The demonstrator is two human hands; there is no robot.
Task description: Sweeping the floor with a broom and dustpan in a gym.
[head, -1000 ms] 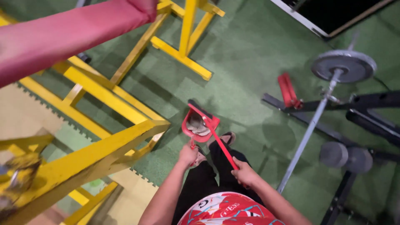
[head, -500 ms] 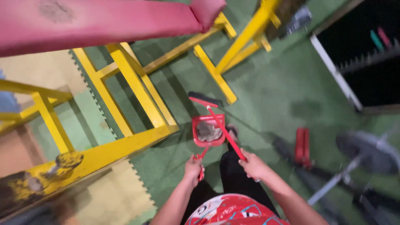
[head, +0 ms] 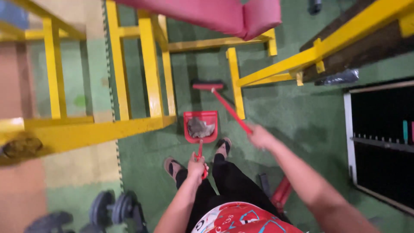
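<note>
Two hands (dustpan [head: 200,126], broom [head: 208,86]) over green floor [head: 280,112]

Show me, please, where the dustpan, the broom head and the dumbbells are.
Dustpan [head: 200,127]: head view, on the red pan holding grey debris.
Broom head [head: 208,86]: head view, on its red bar.
Dumbbells [head: 113,208]: head view, on the dark end plates.

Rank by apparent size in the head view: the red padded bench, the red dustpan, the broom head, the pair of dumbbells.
1. Red padded bench, largest, though cut off and nearer the camera.
2. Pair of dumbbells.
3. Red dustpan.
4. Broom head, smallest.
Dumbbells versus dustpan is close.
</note>
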